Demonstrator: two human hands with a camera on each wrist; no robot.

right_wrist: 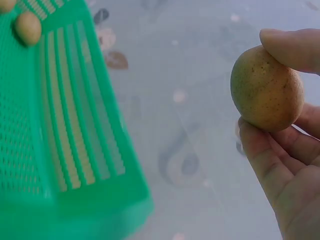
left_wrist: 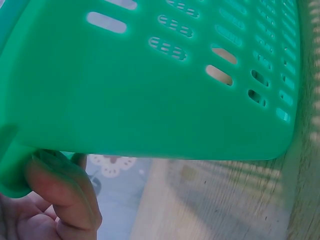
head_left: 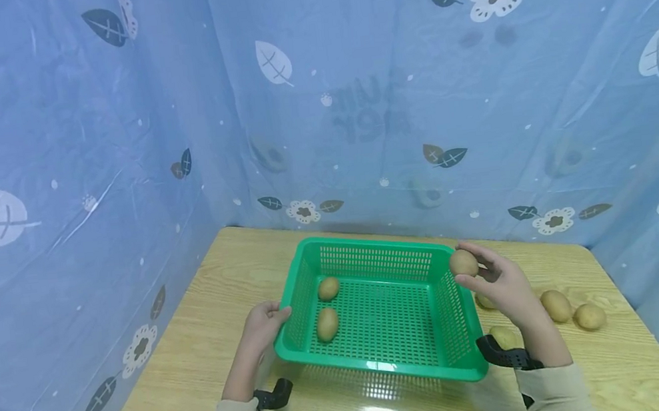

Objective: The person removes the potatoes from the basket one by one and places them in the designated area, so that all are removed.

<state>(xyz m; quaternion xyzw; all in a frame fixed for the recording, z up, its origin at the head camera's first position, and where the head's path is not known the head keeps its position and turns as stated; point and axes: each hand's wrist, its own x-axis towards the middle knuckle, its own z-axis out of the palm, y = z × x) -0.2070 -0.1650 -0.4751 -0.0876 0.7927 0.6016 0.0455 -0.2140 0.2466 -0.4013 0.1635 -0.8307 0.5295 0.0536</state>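
Note:
My right hand [head_left: 503, 281] pinches a round brown potato [head_left: 463, 264] between thumb and fingers, above the right rim of a green plastic basket [head_left: 383, 368]. The right wrist view shows this potato [right_wrist: 266, 89] close up, with small dark specks on its skin. My left hand [head_left: 264, 326] grips the basket's left rim, thumb on top and fingers curled beneath, as the left wrist view of the basket wall [left_wrist: 125, 90] shows. Inside the basket, toward its left side, lie two potatoes, one farther back [head_left: 329, 288] and one nearer [head_left: 327, 324].
Several more potatoes lie on the wooden table [head_left: 163, 397] right of the basket, among them a larger one [head_left: 556, 306] and a small one [head_left: 590, 317]. My right forearm passes over that area. A blue patterned curtain [head_left: 354, 96] encloses the table's back and sides.

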